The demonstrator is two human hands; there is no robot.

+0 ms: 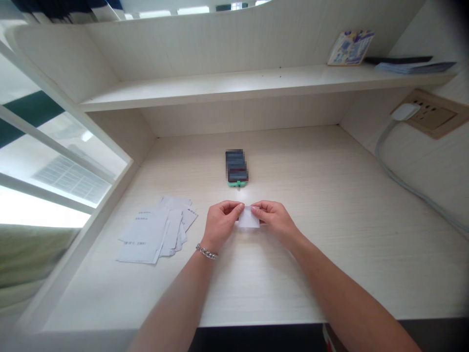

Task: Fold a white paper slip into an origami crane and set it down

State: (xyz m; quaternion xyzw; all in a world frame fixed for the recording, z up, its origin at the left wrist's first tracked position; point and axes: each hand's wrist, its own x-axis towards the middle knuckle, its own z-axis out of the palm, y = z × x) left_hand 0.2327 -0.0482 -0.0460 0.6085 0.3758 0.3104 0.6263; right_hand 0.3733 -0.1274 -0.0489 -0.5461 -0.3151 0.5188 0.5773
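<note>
A small white piece of paper (249, 218) is held between my two hands over the middle of the desk. My left hand (222, 220) pinches its upper left corner with thumb and fingers, and a chain bracelet circles that wrist. At the upper right corner, my right hand (274, 218) has its thumb on top and fingers underneath. Beyond the paper lies a dark, pixelated phone-like object (236, 165) with a green edge. Left of my hands rests a loose, overlapping pile of white paper slips (146, 237), some with printed text.
A shelf (205, 88) runs above the back of the desk, carrying a patterned box (351, 47) and a stack of papers (415, 67). At right, a cable (406, 188) hangs from a charger (405, 111) in the wall socket. Railings stand on the left.
</note>
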